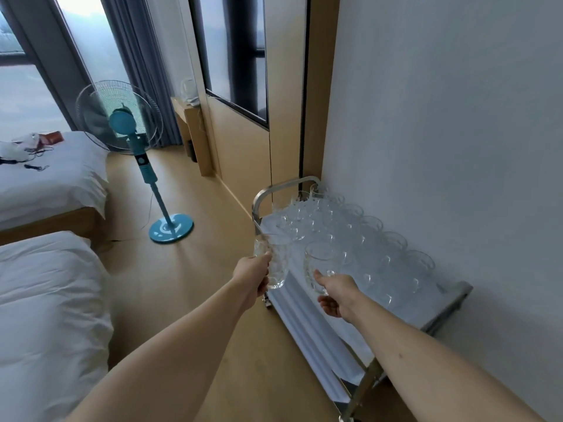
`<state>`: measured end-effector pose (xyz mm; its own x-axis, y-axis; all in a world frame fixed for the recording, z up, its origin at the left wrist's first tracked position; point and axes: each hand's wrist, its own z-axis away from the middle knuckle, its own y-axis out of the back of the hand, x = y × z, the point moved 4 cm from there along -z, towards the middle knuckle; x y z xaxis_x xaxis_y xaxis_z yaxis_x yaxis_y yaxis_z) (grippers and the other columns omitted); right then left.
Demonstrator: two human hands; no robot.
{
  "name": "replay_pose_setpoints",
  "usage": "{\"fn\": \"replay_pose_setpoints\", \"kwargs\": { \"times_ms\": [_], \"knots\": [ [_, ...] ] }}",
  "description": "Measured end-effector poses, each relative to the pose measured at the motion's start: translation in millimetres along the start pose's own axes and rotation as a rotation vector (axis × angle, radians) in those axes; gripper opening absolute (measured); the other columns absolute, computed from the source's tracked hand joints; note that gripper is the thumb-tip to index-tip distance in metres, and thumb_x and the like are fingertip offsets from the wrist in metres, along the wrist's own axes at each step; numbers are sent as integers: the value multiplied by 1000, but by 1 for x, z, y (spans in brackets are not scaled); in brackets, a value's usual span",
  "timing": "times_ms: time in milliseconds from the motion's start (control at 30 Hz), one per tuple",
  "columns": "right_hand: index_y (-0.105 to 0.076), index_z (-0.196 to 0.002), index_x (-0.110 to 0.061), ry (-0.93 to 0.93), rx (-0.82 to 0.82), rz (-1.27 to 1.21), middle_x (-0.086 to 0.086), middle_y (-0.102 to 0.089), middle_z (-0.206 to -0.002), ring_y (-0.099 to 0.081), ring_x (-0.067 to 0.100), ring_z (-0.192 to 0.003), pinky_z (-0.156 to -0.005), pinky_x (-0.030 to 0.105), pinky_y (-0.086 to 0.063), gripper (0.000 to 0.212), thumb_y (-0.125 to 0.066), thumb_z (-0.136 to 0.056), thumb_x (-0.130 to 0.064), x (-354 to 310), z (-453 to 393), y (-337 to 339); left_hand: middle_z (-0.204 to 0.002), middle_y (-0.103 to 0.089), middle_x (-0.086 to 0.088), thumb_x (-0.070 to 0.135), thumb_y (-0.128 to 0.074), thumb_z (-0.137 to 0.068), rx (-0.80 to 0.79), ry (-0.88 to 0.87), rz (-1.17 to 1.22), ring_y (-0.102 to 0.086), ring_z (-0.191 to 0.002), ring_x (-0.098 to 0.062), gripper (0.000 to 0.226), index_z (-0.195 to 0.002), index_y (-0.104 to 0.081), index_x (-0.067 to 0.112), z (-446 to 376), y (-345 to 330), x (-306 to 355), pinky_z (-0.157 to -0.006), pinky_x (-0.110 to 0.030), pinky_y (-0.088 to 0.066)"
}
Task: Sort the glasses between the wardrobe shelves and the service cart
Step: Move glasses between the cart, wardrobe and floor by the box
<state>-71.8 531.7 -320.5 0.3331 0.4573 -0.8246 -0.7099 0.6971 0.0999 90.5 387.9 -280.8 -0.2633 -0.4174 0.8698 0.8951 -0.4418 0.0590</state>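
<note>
Glass mugs gripped: left hand (255, 277) holds one (272, 263), right hand (335, 295) another (320, 266), arms outstretched.

Clear glossy glass mugs (350, 239) on white matt cloth (307, 324), at four o'clock. Brushed shiny metal cart frame (259, 202). Smooth pale wood floor (195, 269). Glossy turquoise plastic fan (146, 166), at ten o'clock.
</note>
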Motion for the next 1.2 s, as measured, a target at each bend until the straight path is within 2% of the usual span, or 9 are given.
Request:
{"fn": "replay_pose_setpoints", "kwargs": {
  "times_ms": [133,267,367,633,733,833,1000,1200],
  "knots": [
    [-48,-146,-13,-35,50,-23,15,-65,-75,-54,17,-47,-50,25,-52,76,-79,-86,-45,0,-31,-5,-57,-45,3,32,-61,-98,-73,19,-26,-39,-44,-11,29,-77,-52,15,-44,-14,10,-48,-23,-39],
    [-59,-128,-8,-78,117,-78,15,-63,-75,-53,17,-46,-49,25,-50,61,-81,-84,-45,5,-60,-12,-60,-46,2,35,-59,-99,-156,64,-60,-41,-44,-12,27,-83,-54,14,-89,-29,17,-43,-19,-39],
    [-59,-122,-7,-125,184,-121,15,-63,-75,-53,17,-45,-47,25,-50,56,-80,-86,-43,7,-75,-19,-57,-46,3,34,-59,-99,-234,96,-118,-42,-44,-11,25,-85,-54,13,-121,-36,21,-42,-21,-38],
    [-55,-115,-14,-211,368,-252,17,-64,-75,-54,19,-49,-47,26,-50,47,-80,-86,-42,10,-96,-47,-71,-51,0,36,-57,-101,-404,148,-254,-46,-56,-13,26,-89,-59,13,-184,-55,21,-48,-23,-42],
    [-55,-119,-13,-236,410,-298,16,-66,-73,-55,18,-48,-48,26,-50,51,-80,-86,-43,18,-99,-56,-77,-51,-2,37,-56,-101,-437,134,-293,-46,-60,-15,28,-86,-58,13,-200,-61,18,-52,-25,-42],
    [-57,-128,-5,-267,435,-321,13,-65,-67,-54,18,-46,-47,26,-48,59,-79,-87,-42,29,-104,-61,-74,-48,-3,34,-53,-102,-466,130,-304,-43,-59,-16,28,-84,-56,13,-213,-69,12,-52,-27,-40],
    [-47,-147,-10,-289,488,-267,13,-66,-70,-55,18,-48,-46,25,-48,73,-76,-89,-44,41,-116,-55,-74,-49,-2,33,-51,-103,-484,187,-293,-45,-59,-15,27,-86,-55,13,-231,-88,10,-56,-27,-42],
    [-48,-147,-10,-278,466,-276,12,-68,-75,-58,17,-53,-52,27,-52,71,-74,-90,-44,45,-148,-42,-74,-50,-2,31,-50,-103,-459,143,-313,-48,-60,-16,28,-83,-56,13,-253,-119,5,-57,-28,-43]
  ]
}}
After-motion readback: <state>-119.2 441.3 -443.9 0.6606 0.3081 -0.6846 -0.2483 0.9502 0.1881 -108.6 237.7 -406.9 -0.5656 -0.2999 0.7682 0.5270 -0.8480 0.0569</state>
